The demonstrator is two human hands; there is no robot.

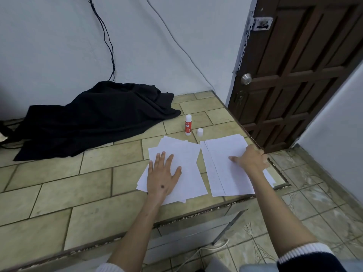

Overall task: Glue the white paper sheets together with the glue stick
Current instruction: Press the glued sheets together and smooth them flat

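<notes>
Two groups of white paper sheets lie on a tiled counter. My left hand rests flat, fingers spread, on the loose left stack. My right hand presses on the right stack near its far right edge, thumb pointing left; its fingers at the counter's edge are partly hidden. Behind the sheets a red and white glue stick stands upright with its cap off. The white cap stands just to its right.
A heap of black cloth covers the counter's back left, with black cables running up the wall. The counter's right edge drops off beside a brown door. Tiled floor lies below at the right, with a white cord near the counter's front.
</notes>
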